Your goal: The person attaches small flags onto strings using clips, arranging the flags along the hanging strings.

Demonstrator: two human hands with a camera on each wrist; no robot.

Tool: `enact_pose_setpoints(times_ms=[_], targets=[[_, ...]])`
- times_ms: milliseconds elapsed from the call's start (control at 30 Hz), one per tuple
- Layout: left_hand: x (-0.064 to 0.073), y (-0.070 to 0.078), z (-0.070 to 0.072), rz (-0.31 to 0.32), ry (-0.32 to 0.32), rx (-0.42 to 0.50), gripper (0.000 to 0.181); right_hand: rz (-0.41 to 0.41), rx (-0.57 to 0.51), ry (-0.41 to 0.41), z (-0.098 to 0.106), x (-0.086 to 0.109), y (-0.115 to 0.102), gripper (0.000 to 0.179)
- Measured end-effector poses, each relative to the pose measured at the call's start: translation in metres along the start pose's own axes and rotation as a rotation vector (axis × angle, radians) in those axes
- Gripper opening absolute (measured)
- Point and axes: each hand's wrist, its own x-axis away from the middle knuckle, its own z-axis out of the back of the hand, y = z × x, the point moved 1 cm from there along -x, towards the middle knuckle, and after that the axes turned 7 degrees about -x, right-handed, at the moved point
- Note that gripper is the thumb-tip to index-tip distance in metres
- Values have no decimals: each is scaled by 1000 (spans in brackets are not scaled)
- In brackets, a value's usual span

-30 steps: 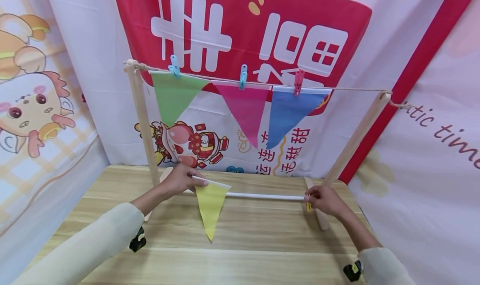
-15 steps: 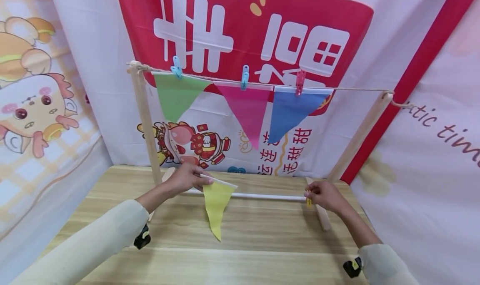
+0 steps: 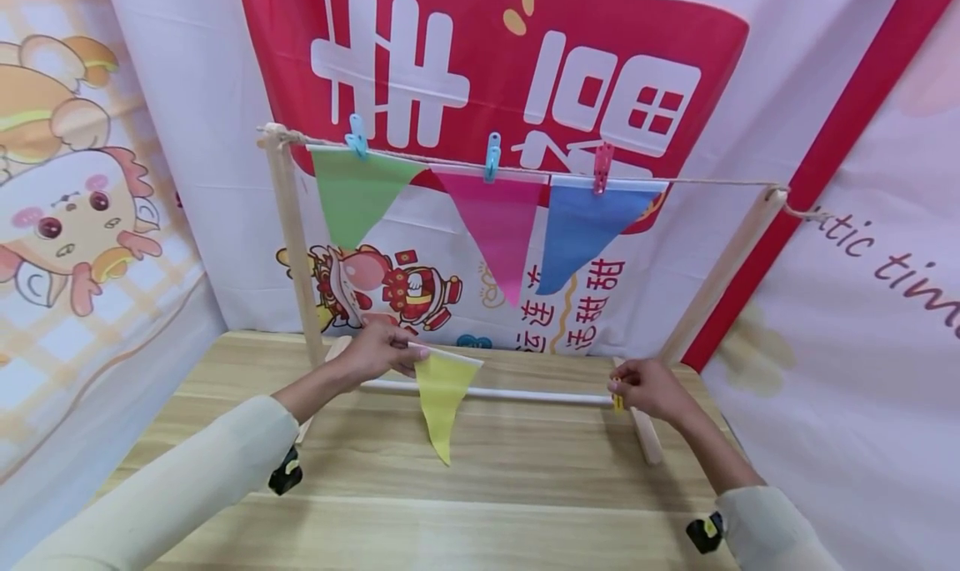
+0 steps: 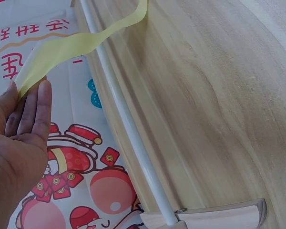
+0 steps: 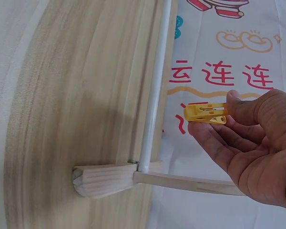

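Observation:
My left hand (image 3: 378, 350) pinches a yellow triangular flag (image 3: 444, 385) by the left end of its white top edge; the flag's tip hangs down, slightly curled. In the left wrist view the flag (image 4: 66, 50) is caught between thumb and fingers. Over at the right post, my right hand (image 3: 651, 388) holds a yellow clothespin (image 5: 205, 112) between thumb and fingers. Above both hands a twine line (image 3: 712, 181) carries a green flag (image 3: 363, 189), a pink flag (image 3: 502, 217) and a blue flag (image 3: 596, 221), fixed by two blue clothespins (image 3: 492, 157) and a pink clothespin (image 3: 602, 168).
The twine is tied between a left wooden post (image 3: 295, 250) and a right wooden post (image 3: 723, 275). A white rod (image 3: 536, 395) joins their feet low over the wooden table (image 3: 480, 488). Printed cloth (image 3: 247, 246) hangs behind.
My left hand has moved a little to the right and up with the yellow flag, whose tip has risen and curled. The right hand, with the yellow clothespin, has hardly moved.

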Motion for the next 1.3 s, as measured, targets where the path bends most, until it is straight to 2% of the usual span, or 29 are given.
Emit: enact_pose_setpoints(times_ms=[167, 300, 567, 800, 1000, 1300], targets=[[-1, 7, -1, -26, 11, 27, 24, 39, 60, 15, 6, -2, -7, 22], [-1, 11, -2, -12, 31, 40, 24, 60, 66, 5, 13, -4, -18, 24], [0, 20, -2, -20, 24, 37, 26, -3, 110, -2, 22, -7, -35, 27], [-1, 29, -4, 2, 20, 40, 24, -9, 136, 9, 27, -11, -47, 30], [-1, 37, -6, -21, 31, 49, 25, -35, 149, 4, 34, -13, -58, 33], [-3, 51, -9, -42, 27, 77, 25, -21, 168, 11, 44, -16, -69, 37]])
